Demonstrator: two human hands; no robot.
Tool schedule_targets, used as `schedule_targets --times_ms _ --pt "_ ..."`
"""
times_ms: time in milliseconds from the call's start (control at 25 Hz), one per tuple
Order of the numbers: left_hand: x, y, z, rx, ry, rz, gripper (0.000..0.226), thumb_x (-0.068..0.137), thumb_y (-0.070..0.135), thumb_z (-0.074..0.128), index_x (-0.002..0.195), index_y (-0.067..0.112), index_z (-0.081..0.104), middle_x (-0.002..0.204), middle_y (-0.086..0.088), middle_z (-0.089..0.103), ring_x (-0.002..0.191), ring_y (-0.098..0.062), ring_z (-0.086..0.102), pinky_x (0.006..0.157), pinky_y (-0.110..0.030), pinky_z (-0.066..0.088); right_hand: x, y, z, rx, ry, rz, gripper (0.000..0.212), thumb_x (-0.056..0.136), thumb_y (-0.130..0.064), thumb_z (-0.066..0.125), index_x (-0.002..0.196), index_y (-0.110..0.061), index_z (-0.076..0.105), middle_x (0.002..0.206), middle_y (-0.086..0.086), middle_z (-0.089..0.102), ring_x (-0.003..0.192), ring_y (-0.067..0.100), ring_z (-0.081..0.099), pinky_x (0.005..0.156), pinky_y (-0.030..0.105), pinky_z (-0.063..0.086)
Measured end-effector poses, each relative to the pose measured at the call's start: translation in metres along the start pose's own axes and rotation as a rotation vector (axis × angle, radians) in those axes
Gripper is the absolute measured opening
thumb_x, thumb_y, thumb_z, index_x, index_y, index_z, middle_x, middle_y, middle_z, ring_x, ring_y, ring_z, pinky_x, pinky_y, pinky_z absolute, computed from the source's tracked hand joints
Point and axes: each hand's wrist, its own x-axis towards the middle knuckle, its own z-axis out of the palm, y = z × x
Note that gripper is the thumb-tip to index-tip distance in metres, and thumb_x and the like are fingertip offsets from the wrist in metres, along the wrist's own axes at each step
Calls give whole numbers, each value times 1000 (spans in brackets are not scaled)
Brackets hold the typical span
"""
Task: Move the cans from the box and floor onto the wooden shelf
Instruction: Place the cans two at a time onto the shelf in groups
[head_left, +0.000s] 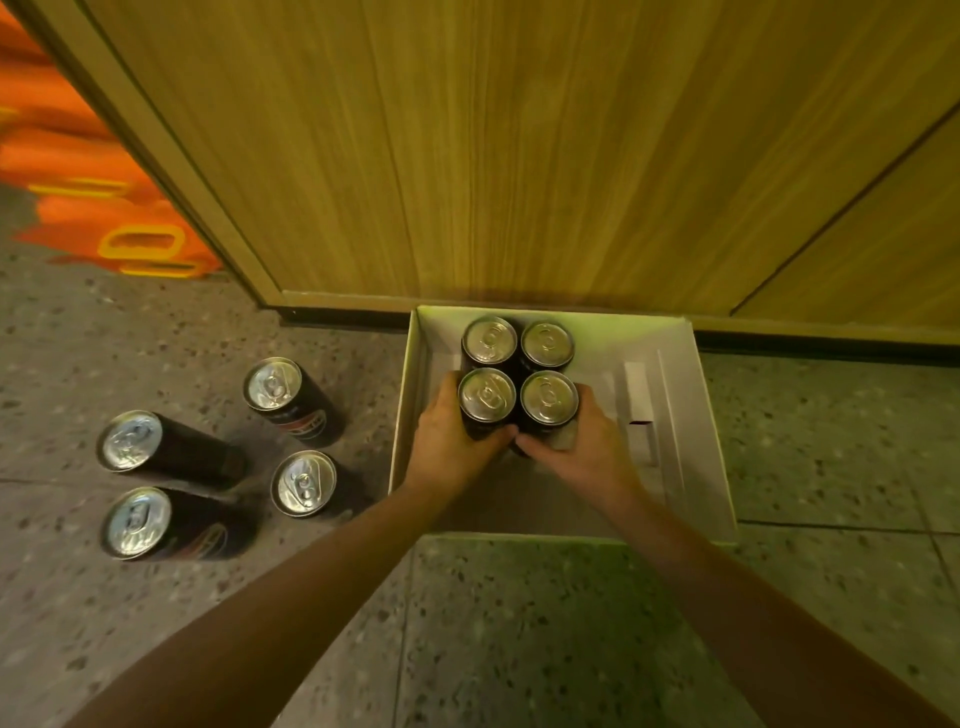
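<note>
Several dark cans with silver tops stand close together in a white cardboard box (696, 426) on the floor. My left hand (447, 441) wraps the near left can (486, 396). My right hand (582, 441) wraps the near right can (548, 399). Two more cans (490, 340) (546, 343) stand right behind them, touching. Several other cans stand upright on the floor to the left, among them one (274, 384) nearest the box's far corner and one (304, 483) beside the box's left wall. The wooden panel (519, 156) rises behind the box; no shelf surface shows.
The floor (519, 623) is speckled grey tile. A dark skirting strip runs along the panel's base. An orange patterned surface (78, 156) lies at the far left. Two further floor cans (132, 440) (137, 522) stand at the left.
</note>
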Motion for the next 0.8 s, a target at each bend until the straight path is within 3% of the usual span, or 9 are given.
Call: schedule_targets --times_ms 160,400,480,640,720,800 --pt "0 -2 2 -67 34 -2 63 65 19 80 120 18 48 120 -2 63 113 -16 57 96 -33 48 6 1 -1 -36 86 -59 62 62 -35 81 113 -13 52 113 5 67 104 19 62 80 24 48" --pt "-12 39 -28 -33 51 28 61 62 22 82 116 20 52 105 8 64 100 -11 60 83 -20 48 -5 -39 -32 -66 120 -60 61 56 -41 82 107 -17 57 103 2 70 94 18 65 74 28 51" --pt "-25 78 -55 -9 55 34 61 61 23 83 114 18 54 101 8 64 95 -11 60 76 -16 48 -16 -77 -61 -59 124 -68 61 57 -39 82 108 -17 59 104 3 71 95 19 65 76 28 50" --pt "-59 192 -129 28 28 120 62 56 32 84 110 22 56 101 6 68 95 -11 64 83 -34 55 -51 -184 -146 -47 149 -107 58 56 -45 80 105 -20 60 98 -2 71 90 17 65 70 30 52" --pt "-80 263 -172 14 19 144 59 56 30 85 107 23 56 97 8 67 93 -10 65 83 -32 55 -72 -249 -198 -34 155 -126 56 57 -46 79 104 -22 60 89 -8 66 83 12 63 65 23 48" --pt "-101 337 -212 -23 14 180 57 57 26 85 106 24 56 97 8 67 93 -9 65 83 -27 55 -92 -315 -251 3 149 -139 61 56 -49 77 107 -22 59 91 -10 66 85 11 64 70 27 53"
